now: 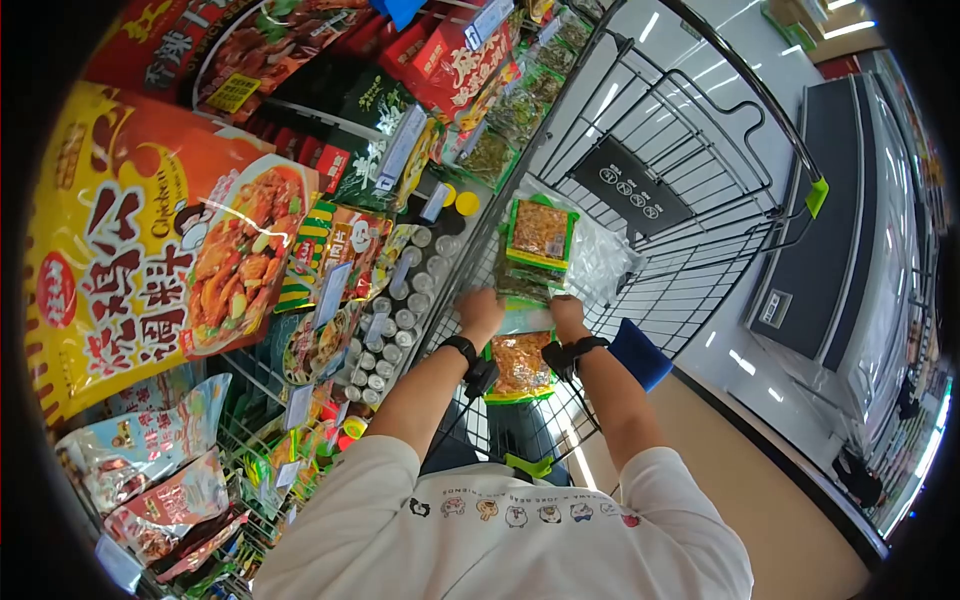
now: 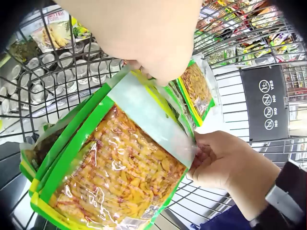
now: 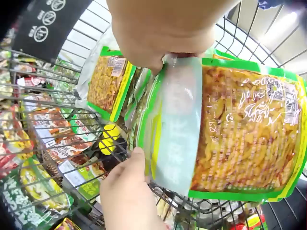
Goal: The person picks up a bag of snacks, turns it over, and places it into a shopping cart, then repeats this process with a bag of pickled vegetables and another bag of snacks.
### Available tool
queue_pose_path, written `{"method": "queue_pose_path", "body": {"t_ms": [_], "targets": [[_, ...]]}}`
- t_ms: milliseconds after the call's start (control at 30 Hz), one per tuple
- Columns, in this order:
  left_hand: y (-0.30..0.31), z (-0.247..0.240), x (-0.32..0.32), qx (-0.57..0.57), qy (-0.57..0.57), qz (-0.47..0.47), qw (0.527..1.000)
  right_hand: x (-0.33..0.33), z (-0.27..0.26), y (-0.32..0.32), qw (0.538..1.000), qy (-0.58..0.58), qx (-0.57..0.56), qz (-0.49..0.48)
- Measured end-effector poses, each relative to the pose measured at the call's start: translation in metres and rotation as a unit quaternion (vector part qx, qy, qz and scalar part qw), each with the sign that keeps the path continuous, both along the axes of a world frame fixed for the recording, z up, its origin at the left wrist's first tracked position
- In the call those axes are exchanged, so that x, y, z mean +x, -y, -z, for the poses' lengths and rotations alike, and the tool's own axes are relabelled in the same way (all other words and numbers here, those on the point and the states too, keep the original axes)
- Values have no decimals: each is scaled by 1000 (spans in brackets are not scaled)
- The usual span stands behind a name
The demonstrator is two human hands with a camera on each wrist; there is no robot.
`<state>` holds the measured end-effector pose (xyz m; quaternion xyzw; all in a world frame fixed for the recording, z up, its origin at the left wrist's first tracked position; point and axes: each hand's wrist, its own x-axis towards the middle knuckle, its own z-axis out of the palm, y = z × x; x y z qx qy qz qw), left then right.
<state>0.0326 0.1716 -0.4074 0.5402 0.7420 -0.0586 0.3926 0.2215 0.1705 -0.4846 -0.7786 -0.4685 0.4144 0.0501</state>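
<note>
Both hands grip the top edge of clear packets [image 1: 522,362] of yellow-brown shredded food with green and yellow borders. My left hand [image 1: 482,312] holds the left corner and my right hand [image 1: 570,318] pinches the right corner. Seen from the left wrist, several packets [image 2: 120,167] are stacked together, with the right thumb and fingers [image 2: 206,153] at one corner. In the right wrist view, the left thumb [image 3: 136,165] lies along the pale top band. Just beyond the hands, a similar packet [image 1: 540,235] lies on more bags in the shopping cart [image 1: 690,225].
A crumpled clear plastic bag [image 1: 600,260] lies in the cart beside the packets. Store shelves at left carry seasoning bags [image 1: 150,240] and rows of cans [image 1: 385,350]. A dark sign panel [image 1: 632,185] hangs on the cart's far side. A grey freezer [image 1: 810,230] stands at right.
</note>
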Motion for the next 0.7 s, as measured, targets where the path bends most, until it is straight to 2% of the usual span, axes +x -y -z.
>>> {"method": "queue_pose_path", "body": {"t_ms": [33,67,167,233,267,333,367,400,467,533,600,667,700], "targets": [[0,0,1,0,9,-8,1000,7,-13,-2,985,43,37,-164],[0,0,2,0,18,-17,1000,11,-12,-3,973,52,60,-217],[5,-9,3,1,44,-22,999,35,34,7,970,32,82,-227],[11,-13,4,-32,89,-33,995,45,28,3,951,84,86,-285],[11,-17,2,-43,109,-43,992,46,23,-4,931,132,92,-327],[15,-28,1,-48,69,-9,996,59,74,-5,870,175,135,-441],[19,-32,0,-53,91,-29,994,46,11,-11,857,174,106,-474],[22,-34,-2,-55,113,-49,991,23,-73,-21,842,171,78,-506],[25,-34,-8,-49,184,-110,975,23,-85,-21,849,152,141,-486],[24,-65,-25,-83,315,-135,936,17,-108,-17,877,116,195,-424],[32,-27,-17,-61,344,-242,905,3,-154,-12,912,73,174,-365],[47,-77,-25,-84,453,-344,818,14,-154,-6,924,28,214,-314],[55,-93,-28,-106,506,-352,780,22,-158,-1,932,-18,251,-261]]}}
